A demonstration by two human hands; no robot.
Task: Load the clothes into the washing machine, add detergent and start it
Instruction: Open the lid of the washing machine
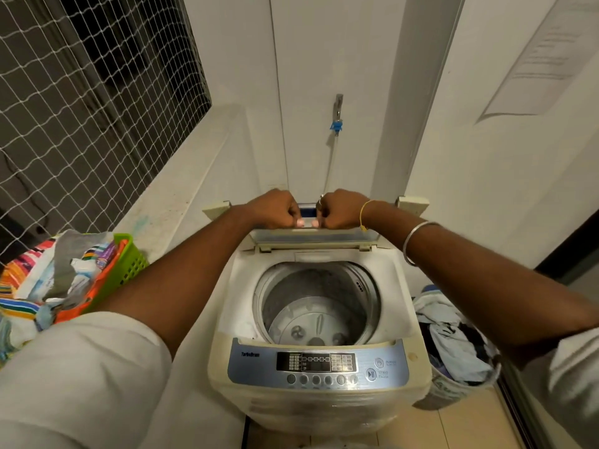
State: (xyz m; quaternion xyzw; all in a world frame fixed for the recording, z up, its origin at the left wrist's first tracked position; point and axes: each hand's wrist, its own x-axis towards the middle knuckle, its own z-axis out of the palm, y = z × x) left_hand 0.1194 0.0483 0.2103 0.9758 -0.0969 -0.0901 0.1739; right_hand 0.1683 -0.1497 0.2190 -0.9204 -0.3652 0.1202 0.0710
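Both hands clench the folded lid of a top-loading washing machine.

Fingers [299,222] of the left hand [275,209] and right hand [340,210] curl side by side over the top edge of the lid [350,236], which stands raised at the back of the washing machine [324,406]. Its steel drum [311,306] lies open, with no clothing visible in it. The clothes [453,341] sit heaped in a pale bin [440,395] on the floor just right of the machine. A green basket [133,264] of packets and cloth stands on the ledge to its left.
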